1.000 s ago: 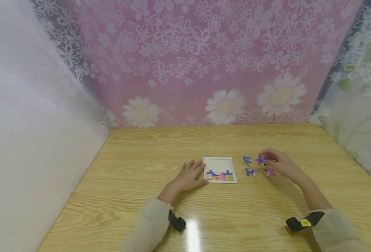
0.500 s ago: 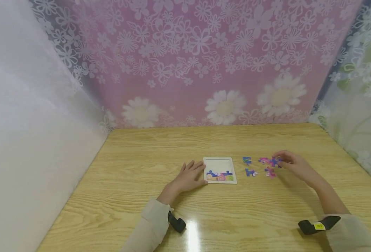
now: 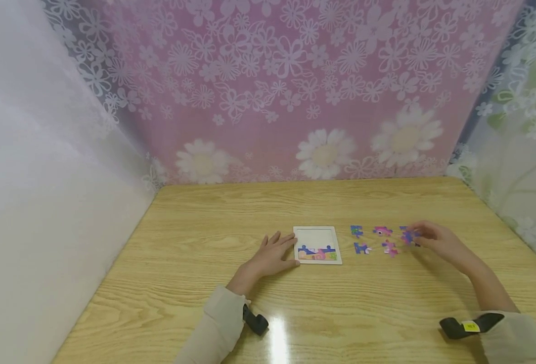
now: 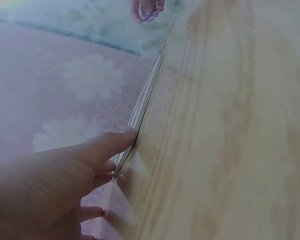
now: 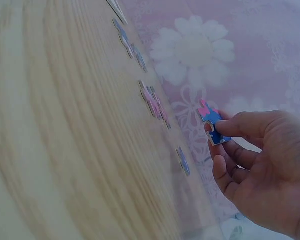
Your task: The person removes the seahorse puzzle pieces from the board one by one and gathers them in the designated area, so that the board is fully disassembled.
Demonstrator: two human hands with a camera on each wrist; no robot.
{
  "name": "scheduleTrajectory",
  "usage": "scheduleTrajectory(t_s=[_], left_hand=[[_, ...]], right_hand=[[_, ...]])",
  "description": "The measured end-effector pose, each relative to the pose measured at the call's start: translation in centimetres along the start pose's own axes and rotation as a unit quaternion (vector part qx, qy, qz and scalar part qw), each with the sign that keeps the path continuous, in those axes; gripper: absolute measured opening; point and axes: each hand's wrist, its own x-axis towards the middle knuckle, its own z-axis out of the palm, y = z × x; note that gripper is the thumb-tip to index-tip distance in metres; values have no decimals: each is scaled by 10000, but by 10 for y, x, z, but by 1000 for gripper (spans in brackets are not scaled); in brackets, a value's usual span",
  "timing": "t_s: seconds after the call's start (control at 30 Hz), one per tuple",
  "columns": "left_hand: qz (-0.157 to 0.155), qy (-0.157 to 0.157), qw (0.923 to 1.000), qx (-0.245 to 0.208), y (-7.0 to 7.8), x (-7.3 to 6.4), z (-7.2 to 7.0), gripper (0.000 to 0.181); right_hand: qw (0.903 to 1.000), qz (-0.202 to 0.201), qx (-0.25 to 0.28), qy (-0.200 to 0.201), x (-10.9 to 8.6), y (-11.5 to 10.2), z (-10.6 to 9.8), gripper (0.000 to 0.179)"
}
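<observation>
My right hand (image 3: 443,245) pinches a blue and pink jigsaw piece (image 5: 220,127) between thumb and fingers, held up off the table. In the head view it overlaps another blue piece (image 3: 403,228) lying on the table. My left hand (image 3: 272,255) rests flat beside a white puzzle tray (image 3: 315,228), fingertips at its left edge and thumb on the lower left corner. Inside the tray, joined pieces (image 3: 318,254) fill the bottom strip, while its upper part shows bare white.
Several loose jigsaw pieces lie right of the tray: a blue-green one (image 3: 356,231), a pink one with an eye (image 3: 383,231), a blue and white one (image 3: 362,248) and a pink one (image 3: 390,247). Flowered curtains (image 3: 268,126) stand behind the wooden table (image 3: 204,212).
My right hand has moved right with a jigsaw piece from beside the others, uncovering the pink eye piece; it now pinches a piece at the far right. The left hand stays put.
</observation>
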Motion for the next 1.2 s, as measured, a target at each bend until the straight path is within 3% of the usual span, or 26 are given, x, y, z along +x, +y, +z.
scheduleTrajectory(t_s=[0.6,0.9,1.2], left_hand=[[33,8,9999,-95,2,-2,-3,67],[26,17,10000,-88,2,-1,-2,68],[35,11,10000,-66,0,-1,-1,68]], right_hand=[[9994,337,73,-26,-9,23,3,26],[9985,-344,-82,413,-12,33,12,18],[9950,-479,-309,817,-16,38,20,20]])
